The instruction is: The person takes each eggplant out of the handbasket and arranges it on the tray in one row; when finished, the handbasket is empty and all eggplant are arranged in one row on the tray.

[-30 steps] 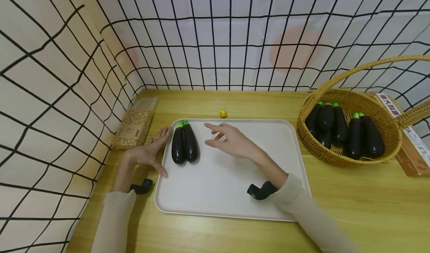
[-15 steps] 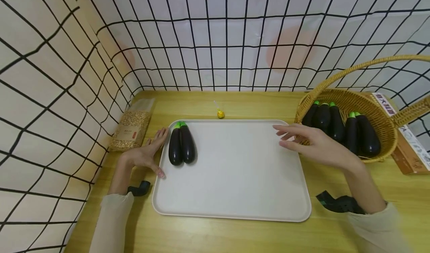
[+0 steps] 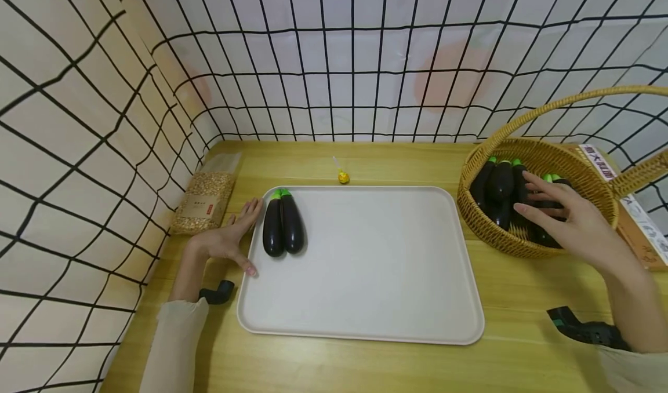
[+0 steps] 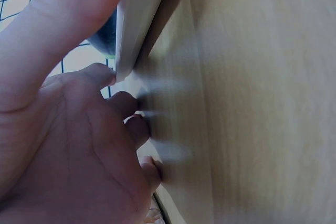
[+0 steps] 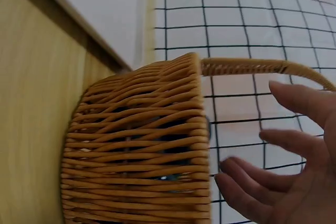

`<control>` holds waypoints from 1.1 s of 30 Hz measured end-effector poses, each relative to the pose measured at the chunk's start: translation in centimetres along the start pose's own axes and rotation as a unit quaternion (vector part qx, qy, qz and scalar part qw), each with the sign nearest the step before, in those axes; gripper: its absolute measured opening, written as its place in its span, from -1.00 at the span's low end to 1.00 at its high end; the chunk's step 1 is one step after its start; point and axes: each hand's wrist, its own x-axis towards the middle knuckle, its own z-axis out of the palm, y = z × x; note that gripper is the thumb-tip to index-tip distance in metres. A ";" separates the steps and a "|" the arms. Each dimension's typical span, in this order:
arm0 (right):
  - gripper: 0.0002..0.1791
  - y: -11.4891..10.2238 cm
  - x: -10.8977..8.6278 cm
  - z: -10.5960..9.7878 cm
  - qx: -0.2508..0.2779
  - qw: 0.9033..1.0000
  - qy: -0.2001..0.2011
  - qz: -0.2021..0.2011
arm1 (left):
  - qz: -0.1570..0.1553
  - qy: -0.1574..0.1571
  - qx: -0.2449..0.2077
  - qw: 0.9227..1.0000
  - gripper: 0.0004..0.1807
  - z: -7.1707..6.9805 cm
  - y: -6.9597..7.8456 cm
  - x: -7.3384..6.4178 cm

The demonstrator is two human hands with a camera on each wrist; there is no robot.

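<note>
Two dark purple eggplants with green tops lie side by side on the left part of a white tray (image 3: 365, 265); one is the left eggplant (image 3: 273, 228), the other the right eggplant (image 3: 292, 225). My left hand (image 3: 221, 242) rests with spread fingers at the tray's left edge, thumb on the rim. Over a wicker basket (image 3: 482, 225) at the right hovers my right hand (image 3: 571, 219), fingers apart and holding nothing. Several eggplants (image 3: 502, 181) lie in the basket, some partly hidden behind that hand. In the right wrist view the fingers (image 5: 283, 179) are just above the basket's rim.
A bag of grains (image 3: 203, 202) lies left of the tray. Behind the tray sits a small yellow-wrapped lollipop (image 3: 343, 177). The basket's tall handle (image 3: 563, 104) arches over it, and a brown box (image 3: 642, 236) lies beside it. Black wire mesh (image 3: 352, 80) borders the table.
My right hand has moved right, from over the tray to over the basket. The left hand has stayed at the tray's left edge, and the two eggplants on the tray have not moved.
</note>
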 end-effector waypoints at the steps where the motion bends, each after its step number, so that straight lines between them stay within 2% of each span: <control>1: -0.17 0.1 0.3 0.0 -0.004 1.000 0.000 0.010 | 0.000 0.000 0.002 1.000 0.80 0.0 0.0 0.0; 4: -0.12 0.6 1.1 0.0 -0.004 0.999 -0.010 0.043 | 0.001 0.000 0.002 1.000 0.79 0.0 0.0 -0.1; 8: -0.09 1.4 2.6 0.1 -0.006 0.998 -0.015 0.067 | 0.000 0.001 0.003 1.000 0.80 0.0 0.1 -0.1; 17: -0.04 2.1 4.6 1.0 -0.003 0.996 -0.004 0.084 | -0.002 0.000 0.001 1.000 0.79 0.1 0.0 -0.1; 21: -0.01 1.9 5.2 1.3 0.000 0.996 -0.018 0.091 | -0.003 0.003 0.001 1.000 0.80 0.1 -0.1 -0.2; 26: 0.00 2.1 5.7 1.8 0.001 0.994 -0.036 0.102 | -0.004 0.004 0.010 1.000 0.79 0.2 -0.2 -0.1; 33: -0.01 1.8 6.1 2.1 -0.001 0.994 -0.032 0.108 | -0.001 0.003 -0.005 1.000 0.79 0.1 -0.2 -0.2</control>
